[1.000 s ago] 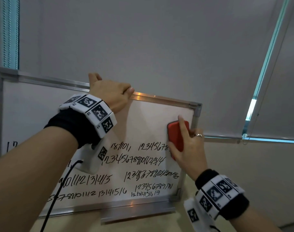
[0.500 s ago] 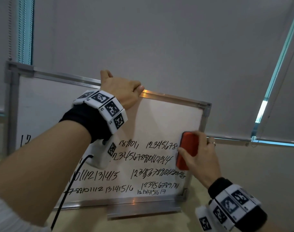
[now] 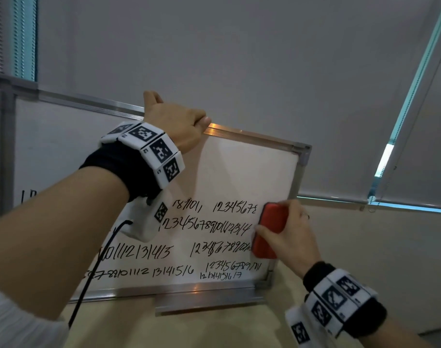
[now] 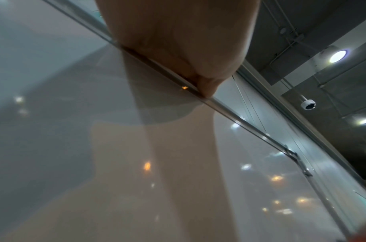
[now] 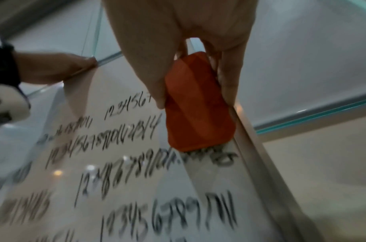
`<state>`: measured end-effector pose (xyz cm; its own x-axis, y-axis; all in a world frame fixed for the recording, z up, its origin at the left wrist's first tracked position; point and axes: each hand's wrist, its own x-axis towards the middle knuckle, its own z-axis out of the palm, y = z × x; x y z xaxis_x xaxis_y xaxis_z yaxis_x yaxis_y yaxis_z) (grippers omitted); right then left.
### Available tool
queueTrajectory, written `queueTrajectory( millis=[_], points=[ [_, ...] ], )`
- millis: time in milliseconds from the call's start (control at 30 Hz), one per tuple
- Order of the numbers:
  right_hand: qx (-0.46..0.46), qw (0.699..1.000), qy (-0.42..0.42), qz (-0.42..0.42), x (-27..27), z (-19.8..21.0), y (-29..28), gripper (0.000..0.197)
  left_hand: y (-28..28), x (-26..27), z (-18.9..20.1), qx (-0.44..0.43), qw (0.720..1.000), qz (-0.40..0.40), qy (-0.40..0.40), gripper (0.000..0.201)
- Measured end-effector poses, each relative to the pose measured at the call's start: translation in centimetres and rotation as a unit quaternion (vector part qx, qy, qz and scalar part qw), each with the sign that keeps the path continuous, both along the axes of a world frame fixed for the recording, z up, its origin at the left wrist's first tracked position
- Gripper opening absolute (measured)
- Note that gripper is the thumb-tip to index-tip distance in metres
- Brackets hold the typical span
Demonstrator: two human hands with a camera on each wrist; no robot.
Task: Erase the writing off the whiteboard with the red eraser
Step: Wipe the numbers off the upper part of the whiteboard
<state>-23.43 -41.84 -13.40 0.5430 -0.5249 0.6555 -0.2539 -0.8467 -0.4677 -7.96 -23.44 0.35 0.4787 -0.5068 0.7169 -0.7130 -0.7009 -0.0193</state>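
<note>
Head view: right hand (image 3: 291, 237) clamps the red eraser (image 3: 268, 232), thumb on its left side and fingers wrapped over its right, flat against the whiteboard (image 3: 247, 172) at the right edge, covering the ends of the middle rows of black handwritten numbers (image 3: 207, 226). Left hand (image 3: 175, 124) grips the board's top frame rail, fingers curled over it, thumb behind. Right wrist view, blurred: eraser (image 5: 196, 104) just beside the right frame rail, smeared ink at its lower end; upper board bare, board standing on a tan table (image 3: 214, 330).
</note>
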Motion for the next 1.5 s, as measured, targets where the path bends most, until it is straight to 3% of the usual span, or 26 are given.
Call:
queueTrajectory(
  millis=[133, 200, 300, 433, 500, 667, 767, 867, 933, 1133, 1233, 1367, 1433, 1500],
  points=[
    [-0.013, 0.994, -0.109, -0.018, 0.8, 5.7, -0.1, 0.059, 0.3, -0.1, 0.0, 0.001, 1.0, -0.005, -0.003, 0.043],
    [0.006, 0.992, -0.122, -0.026, 1.1, 6.8, 0.1, 0.059, 0.2, -0.2, 0.1, 0.004, 1.0, 0.0, 0.002, 0.041],
    [0.015, 0.997, -0.071, -0.005, 1.2, 4.0, 1.3, 0.061, 0.0, 0.0, 0.0, 0.003, 1.0, 0.009, 0.003, 0.039],
    [-0.034, 0.996, 0.078, 0.028, 0.7, 0.5, 2.1, 0.057, -0.1, 0.2, 0.1, -0.002, 1.0, 0.003, 0.008, 0.039],
    [-0.041, 0.997, 0.059, 0.026, 0.8, 2.0, 1.5, 0.056, -0.2, 0.1, 0.1, 0.0, 1.0, 0.002, 0.011, 0.039],
    [0.001, 0.994, -0.108, -0.01, 1.6, 6.7, 0.2, 0.061, -0.2, 0.4, 0.0, -0.003, 1.0, 0.0, 0.009, 0.039],
    [0.03, 0.997, -0.076, 0.006, 1.6, 4.0, 1.2, 0.063, -0.3, 0.6, 0.0, -0.006, 1.0, 0.0, 0.015, 0.038],
    [-0.017, 0.999, 0.035, 0.033, 1.0, -0.4, 2.0, 0.056, -0.4, 0.9, -0.1, -0.007, 1.0, -0.002, 0.013, 0.038],
    [-0.028, 0.997, 0.066, 0.038, 1.1, -0.3, 1.4, 0.054, -0.4, 0.9, -0.2, -0.009, 1.0, -0.007, 0.01, 0.037],
    [0.029, 0.993, -0.111, -0.001, 2.2, 5.7, -0.2, 0.064, -0.3, 1.0, -0.1, -0.002, 1.0, -0.001, -0.003, 0.038],
    [0.025, 0.997, -0.07, -0.011, 1.9, 3.1, 0.9, 0.066, -0.4, 1.1, -0.1, 0.003, 1.0, 0.009, -0.002, 0.038],
    [-0.047, 0.994, 0.096, 0.024, 1.0, -1.6, 1.2, 0.058, -0.3, 1.0, -0.2, 0.001, 1.0, 0.006, 0.003, 0.036],
    [-0.046, 0.995, 0.088, 0.024, 1.2, -0.3, 0.3, 0.057, -0.3, 0.8, -0.2, 0.0, 1.0, 0.0, -0.001, 0.038],
    [-0.023, 1.0, -0.005, 0.008, 1.5, 2.4, -0.5, 0.06, -0.2, 0.8, -0.3, -0.002, 1.0, 0.0, -0.005, 0.038]
  ],
)
